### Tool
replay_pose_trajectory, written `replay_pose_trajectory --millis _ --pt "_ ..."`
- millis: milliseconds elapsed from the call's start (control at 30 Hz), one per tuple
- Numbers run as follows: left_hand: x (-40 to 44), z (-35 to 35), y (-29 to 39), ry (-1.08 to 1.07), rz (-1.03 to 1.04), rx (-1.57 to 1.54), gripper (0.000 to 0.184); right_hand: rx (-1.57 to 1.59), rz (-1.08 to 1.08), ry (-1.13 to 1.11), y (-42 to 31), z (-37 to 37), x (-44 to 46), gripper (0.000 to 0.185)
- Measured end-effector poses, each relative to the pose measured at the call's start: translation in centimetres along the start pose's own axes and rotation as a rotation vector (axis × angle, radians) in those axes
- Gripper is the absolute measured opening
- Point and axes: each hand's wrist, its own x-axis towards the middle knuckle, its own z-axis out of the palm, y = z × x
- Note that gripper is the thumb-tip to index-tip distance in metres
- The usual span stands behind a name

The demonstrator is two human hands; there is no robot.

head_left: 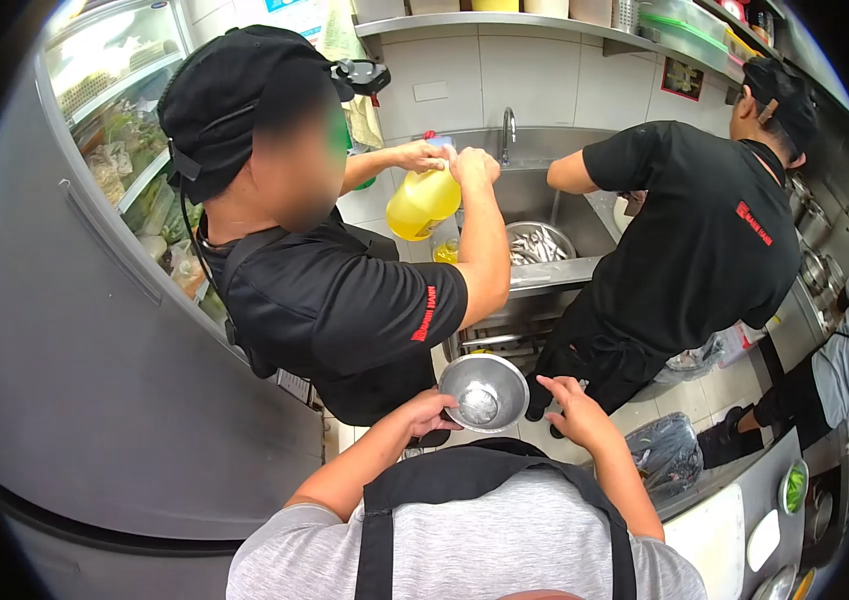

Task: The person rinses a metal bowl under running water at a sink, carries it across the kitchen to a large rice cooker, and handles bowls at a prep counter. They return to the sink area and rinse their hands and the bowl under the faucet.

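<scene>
A steel bowl (485,393) with a shiny, wet-looking bottom is held in front of my chest. My left hand (430,411) grips its left rim, thumb on the edge. My right hand (577,409) is just right of the bowl, fingers spread and apart from the rim. Beyond the bowl, a co-worker in black tilts a large jug of yellow liquid (425,203) with both hands over the sink's left side. A colander of small silvery fish (539,243) sits in the steel sink (595,215).
Another co-worker (690,230) in black stands at the sink's right. A grey fridge (145,400) fills the left. At lower right are a white board (705,540), a bowl of greens (794,486) and a bagged bin (667,455). A third person is at far right.
</scene>
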Motion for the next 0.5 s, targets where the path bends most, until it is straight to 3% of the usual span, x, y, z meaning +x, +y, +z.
replay_pose_trajectory --millis 233,367,400,500 --pt "-0.4 1.9 0.6 -0.04 0.005 0.068 0.047 -0.001 -0.12 -0.04 0.9 1.7 1.5 0.085" --pt "-1.0 2.0 1.1 -0.066 -0.044 0.05 0.049 -0.023 -0.161 -0.078 2.3 2.7 2.3 0.057" --pt "-1.3 2.1 1.2 -0.066 -0.052 0.042 0.05 0.041 -0.159 -0.03 1.9 2.6 2.2 0.041" --pt "-2.1 1.6 0.9 -0.041 0.004 0.051 0.054 0.02 -0.23 0.104 1.6 2.6 2.2 0.034"
